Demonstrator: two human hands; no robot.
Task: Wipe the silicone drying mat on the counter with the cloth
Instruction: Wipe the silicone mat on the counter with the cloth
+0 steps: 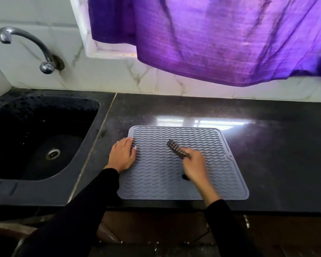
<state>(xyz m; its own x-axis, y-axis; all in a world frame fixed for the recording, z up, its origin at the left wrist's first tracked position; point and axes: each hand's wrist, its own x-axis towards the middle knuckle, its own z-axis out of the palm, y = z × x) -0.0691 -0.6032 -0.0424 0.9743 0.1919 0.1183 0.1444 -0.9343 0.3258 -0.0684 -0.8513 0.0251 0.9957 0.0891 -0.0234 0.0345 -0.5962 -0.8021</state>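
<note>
A grey silicone drying mat [202, 175] with wavy ridges lies flat on the black counter [276, 145], close to its front edge. My left hand [122, 156] rests flat on the mat's left edge, fingers straight. My right hand [195, 166] grips the handle of a dark brush [174, 148], whose bristled head lies on the middle of the mat and points up and to the left. The handle's end shows below the palm. No cloth is in view.
A black sink [44, 138] with a metal drain sits to the left, under a chrome tap [28, 47] on the marble wall. A purple curtain [220, 38] hangs over the window above the counter's back.
</note>
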